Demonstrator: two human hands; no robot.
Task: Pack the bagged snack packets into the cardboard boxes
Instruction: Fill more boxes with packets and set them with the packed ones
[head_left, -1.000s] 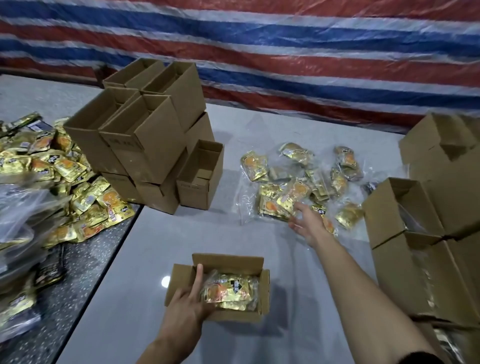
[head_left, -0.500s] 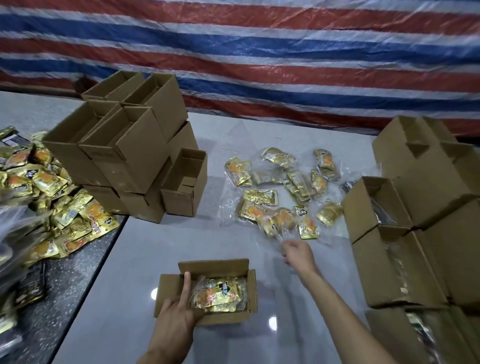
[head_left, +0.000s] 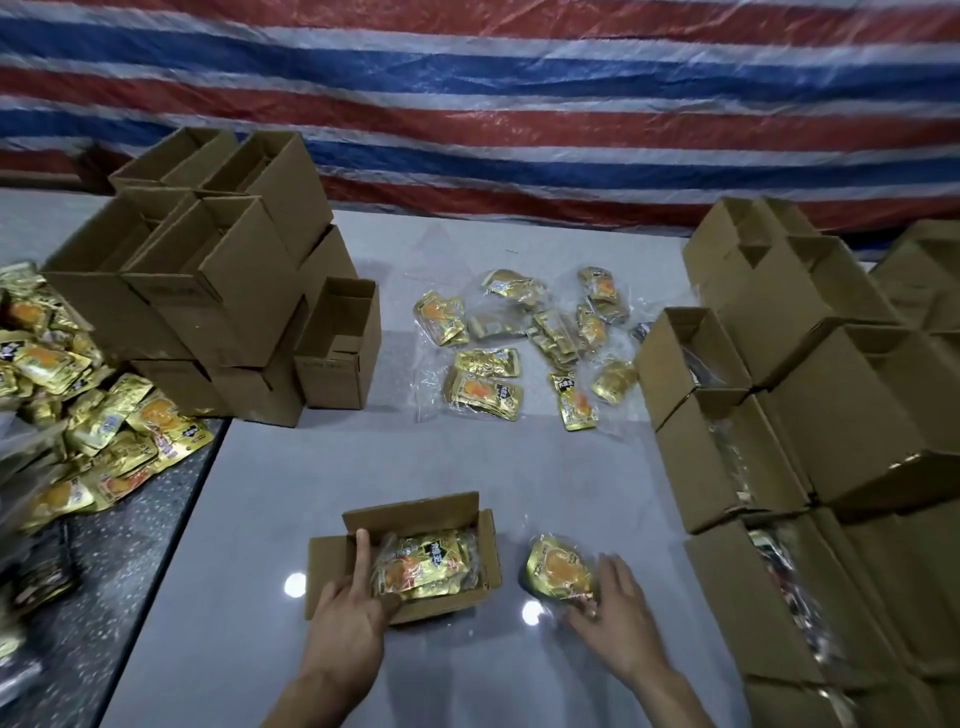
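Observation:
A small open cardboard box (head_left: 483, 530) sits on the grey table near me, with a clear bag of gold snack packets (head_left: 421, 564) inside. My left hand (head_left: 348, 618) holds the box's front-left corner, index finger straight along the left wall and thumb on the front rim. Just right of the box lies another bagged snack packet (head_left: 556, 566); my right hand (head_left: 618, 618) pinches its clear plastic at the near right edge.
Several more bagged packets (head_left: 488, 389) lie spread at mid-table. Empty open boxes (head_left: 223, 291) are stacked at the left. Filled and open boxes (head_left: 727, 441) line the right edge. A heap of loose gold packets (head_left: 104, 421) covers the dark table at far left.
My right hand has pulled one bagged packet from the mid-table spread down to the right side of the box. My left hand has stayed on the box.

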